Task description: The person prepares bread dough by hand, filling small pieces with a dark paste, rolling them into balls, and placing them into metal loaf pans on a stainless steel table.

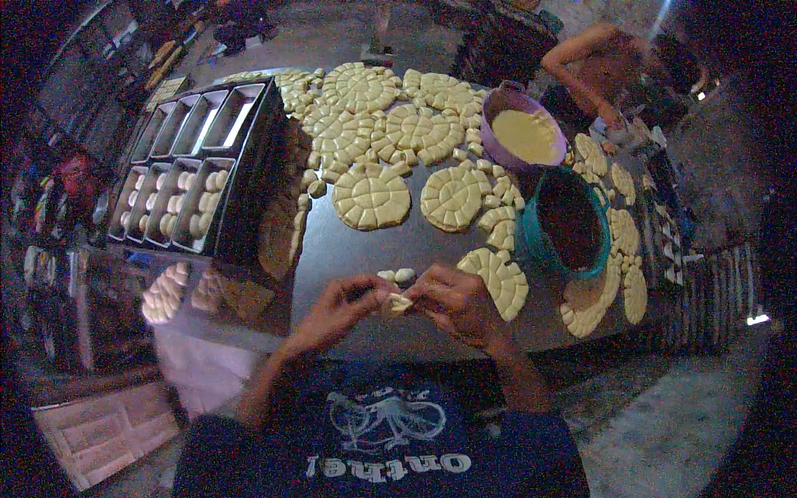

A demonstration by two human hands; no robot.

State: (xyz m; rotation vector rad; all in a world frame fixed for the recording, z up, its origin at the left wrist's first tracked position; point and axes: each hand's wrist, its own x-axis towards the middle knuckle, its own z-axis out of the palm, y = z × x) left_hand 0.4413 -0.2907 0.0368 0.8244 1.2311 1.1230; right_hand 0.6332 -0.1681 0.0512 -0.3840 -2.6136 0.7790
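Note:
Close to the table's near edge, my left hand (359,300) and my right hand (452,300) pinch one small piece of dough (398,304) between their fingertips. Both hands are closed on it, and the fingers partly cover it. Just beyond them lie a few small rounded dough balls (404,275). To the right of my right hand is a scored flat dough round (501,284). Farther off, two more dough rounds, one on the left (373,197) and one on the right (453,197), are cut into wedge-like pieces.
At the left stands a dark rack of metal loaf pans (197,199), the nearer ones filled with dough balls. A purple tub (485,124) with pale yellow contents and a teal basin (605,241) stand at the right. Another person (594,75) works at the far right.

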